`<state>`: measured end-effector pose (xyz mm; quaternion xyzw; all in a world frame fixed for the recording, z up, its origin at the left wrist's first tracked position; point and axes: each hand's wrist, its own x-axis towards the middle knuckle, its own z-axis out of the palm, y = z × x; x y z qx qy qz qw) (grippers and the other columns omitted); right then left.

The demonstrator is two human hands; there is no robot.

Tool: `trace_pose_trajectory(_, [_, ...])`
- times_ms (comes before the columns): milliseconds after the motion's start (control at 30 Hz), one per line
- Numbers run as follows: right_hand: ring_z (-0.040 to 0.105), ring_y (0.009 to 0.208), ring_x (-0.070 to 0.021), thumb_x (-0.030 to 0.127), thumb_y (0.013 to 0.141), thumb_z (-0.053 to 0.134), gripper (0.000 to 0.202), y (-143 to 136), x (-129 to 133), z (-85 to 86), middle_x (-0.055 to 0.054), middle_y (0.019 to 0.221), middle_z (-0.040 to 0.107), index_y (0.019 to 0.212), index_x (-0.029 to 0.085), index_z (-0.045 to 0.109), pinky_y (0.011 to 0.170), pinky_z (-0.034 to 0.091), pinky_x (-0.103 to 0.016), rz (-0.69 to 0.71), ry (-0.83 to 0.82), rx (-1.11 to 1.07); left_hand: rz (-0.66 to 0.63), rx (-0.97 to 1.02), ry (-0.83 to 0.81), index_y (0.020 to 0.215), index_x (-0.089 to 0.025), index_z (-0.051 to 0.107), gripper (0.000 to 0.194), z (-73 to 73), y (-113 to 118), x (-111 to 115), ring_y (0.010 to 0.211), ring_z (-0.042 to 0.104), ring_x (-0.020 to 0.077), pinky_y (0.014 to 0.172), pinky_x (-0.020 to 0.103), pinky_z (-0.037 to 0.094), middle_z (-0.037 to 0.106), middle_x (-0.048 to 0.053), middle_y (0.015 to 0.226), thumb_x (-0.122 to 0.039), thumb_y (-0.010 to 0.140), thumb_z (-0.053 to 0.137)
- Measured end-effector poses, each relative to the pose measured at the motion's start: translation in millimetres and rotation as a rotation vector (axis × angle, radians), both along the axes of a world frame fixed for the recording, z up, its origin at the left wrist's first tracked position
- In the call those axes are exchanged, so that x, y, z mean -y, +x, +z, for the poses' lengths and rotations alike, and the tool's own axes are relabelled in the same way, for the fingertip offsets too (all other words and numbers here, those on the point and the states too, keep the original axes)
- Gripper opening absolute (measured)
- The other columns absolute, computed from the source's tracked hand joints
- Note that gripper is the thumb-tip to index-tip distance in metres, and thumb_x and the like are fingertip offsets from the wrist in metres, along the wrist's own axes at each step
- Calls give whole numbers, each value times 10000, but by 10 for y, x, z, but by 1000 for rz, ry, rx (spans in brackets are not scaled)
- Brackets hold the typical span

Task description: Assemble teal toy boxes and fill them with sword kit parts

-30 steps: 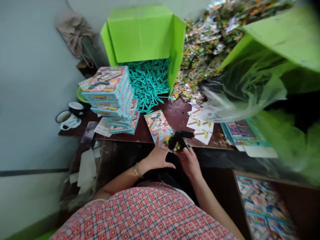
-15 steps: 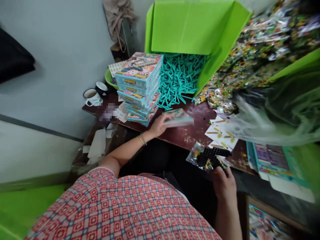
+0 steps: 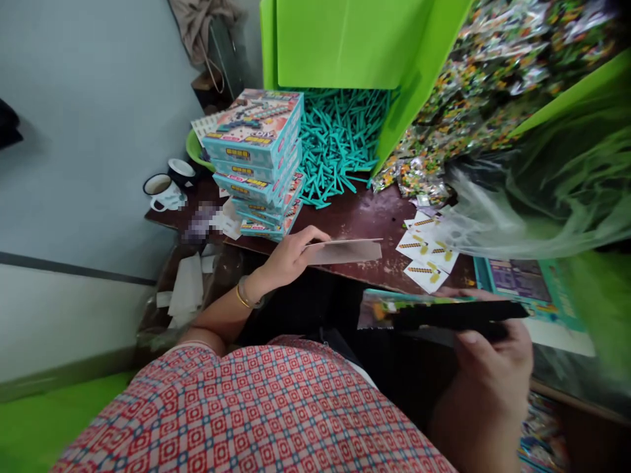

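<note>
My left hand [image 3: 288,256] is closed on the near edge of a thin carton [image 3: 348,253], held just above the table's front edge. Its pale inner side or flap faces me, and the printed face is hidden. Over on the right, my right hand [image 3: 493,351] grips a dark black block piece [image 3: 458,314], thumb below and fingers behind it. Together with that piece is a clear plastic bag [image 3: 377,310] of small coloured parts, sticking out to the left and partly blurred. The hands are apart, with the two held things close to each other.
A stack of printed boxes [image 3: 254,141] stands left on the dark table [image 3: 365,213]. Behind lie many teal sticks [image 3: 340,144] spilling from a green bin [image 3: 340,43]. Picture cards [image 3: 426,263], bagged parts [image 3: 419,177], plastic film [image 3: 532,210] and a flattened carton [image 3: 557,295] lie right. Mugs [image 3: 165,194] stand far left.
The carton in my left hand has tilted so its pale side shows. My right hand has risen and moved right, turning the black piece and bag edge-on. The whole view has shifted slightly.
</note>
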<state>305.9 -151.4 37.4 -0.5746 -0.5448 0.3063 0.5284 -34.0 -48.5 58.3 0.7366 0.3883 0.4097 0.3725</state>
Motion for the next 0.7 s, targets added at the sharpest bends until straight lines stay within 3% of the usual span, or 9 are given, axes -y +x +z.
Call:
trace_pose_trajectory(100, [741, 1011, -300, 559, 785, 835, 457, -244, -271, 313, -87, 1099, 775, 1153, 304, 744, 925, 611, -474, 196, 56, 172, -175, -49, -210, 904, -192, 688, 312, -3, -16, -117, 825, 626, 204, 819, 310, 478, 681, 33, 868, -488, 983, 628])
trace_pose_trajectory(200, [739, 933, -229, 460, 875, 763, 366, -458, -626, 459, -55, 1079, 786, 1186, 268, 747, 778, 615, -333, 416, -2, 369, -260, 23, -376, 756, -181, 641, 401, -222, 45, -260, 729, 557, 175, 738, 295, 445, 607, 5, 750, -544, 924, 667])
trace_pose_trajectory(267, [734, 863, -209, 432, 914, 712, 345, -540, -820, 498, -50, 1064, 790, 1209, 255, 742, 687, 587, -292, 546, -20, 458, -181, 142, -463, 743, -178, 653, 420, -403, 114, -284, 743, 574, 183, 764, 306, 459, 630, 8, 735, -568, 898, 677])
trace_pose_trajectory(367, [714, 749, -191, 395, 901, 716, 356, -572, -1002, 584, -47, 1007, 793, 1222, 242, 737, 671, 550, -290, 599, 25, 620, -43, 344, -558, 851, -165, 748, 437, -588, 210, -193, 900, 666, 229, 897, 336, 497, 749, 47, 851, -597, 877, 689])
trace_pose_trajectory(533, [739, 806, -210, 332, 933, 657, 376, -582, -1158, 756, -63, 1055, 805, 1292, 230, 709, 707, 530, -300, 655, 12, 776, 101, 476, -708, 944, -168, 823, 491, -695, 269, 3, 951, 739, 255, 906, 338, 544, 825, 72, 981, -636, 807, 766])
trace_pose_trajectory(633, [745, 830, -222, 296, 908, 685, 365, -659, -1201, 693, -59, 1027, 809, 1265, 232, 730, 712, 524, -306, 771, -30, 909, 190, 472, -719, 932, -187, 831, 450, -744, 285, 34, 1029, 744, 267, 974, 363, 553, 831, 61, 1027, -610, 780, 810])
trace_pose_trajectory(700, [747, 895, -231, 254, 889, 700, 337, -708, -1206, 628, -74, 1068, 806, 1221, 214, 745, 753, 533, -312, 850, -27, 980, 173, 446, -721, 931, -190, 833, 430, -765, 311, 30, 1051, 744, 278, 1020, 396, 552, 830, 65, 1025, -599, 804, 799])
